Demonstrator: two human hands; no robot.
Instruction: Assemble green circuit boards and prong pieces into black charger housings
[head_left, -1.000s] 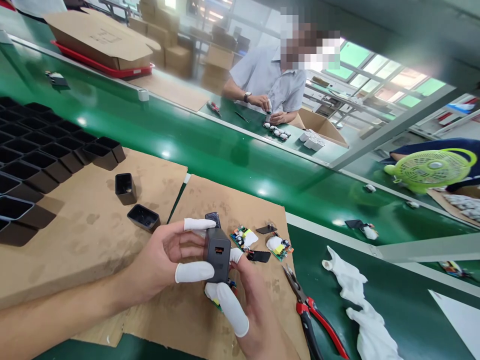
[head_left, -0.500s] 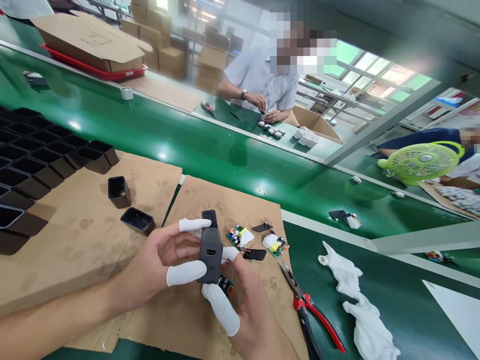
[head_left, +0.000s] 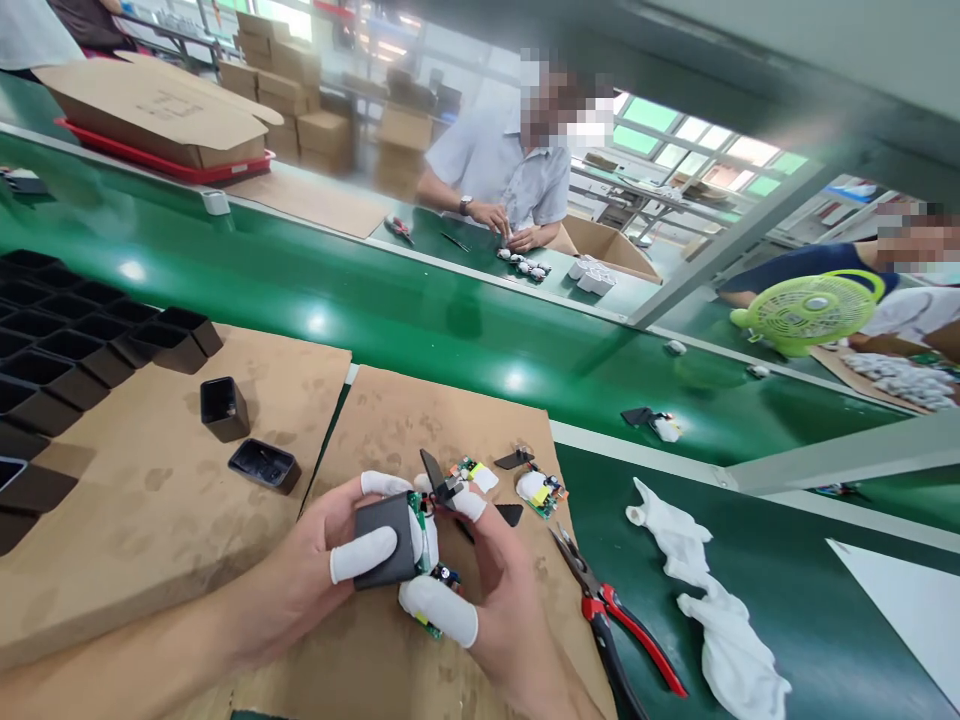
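My left hand [head_left: 322,560], with white finger cots on its thumb and finger, is closed around a black plastic housing [head_left: 384,540]. A green circuit board [head_left: 421,535] with white filler sticks out of the housing's right end. A black end plate [head_left: 433,478] hangs at the board by short wires. My right hand [head_left: 487,570], also in finger cots, grips the board and plate from the right. Below them, another circuit board [head_left: 427,625] is partly hidden by my right thumb. Beyond my hands lie two more boards, one a green and yellow circuit board [head_left: 541,492].
Black housings [head_left: 82,340] stand in rows at the left, two apart from them on the cardboard [head_left: 142,500]. Red-handled pliers [head_left: 611,610] and a crumpled white cloth [head_left: 720,610] lie right. A person [head_left: 499,170] works across the green belt [head_left: 360,300]; a green fan [head_left: 814,305] stands beyond.
The housing has turned from showing its port end to showing its broad side, with the board and end plate visible at its right. The view has shifted slightly.
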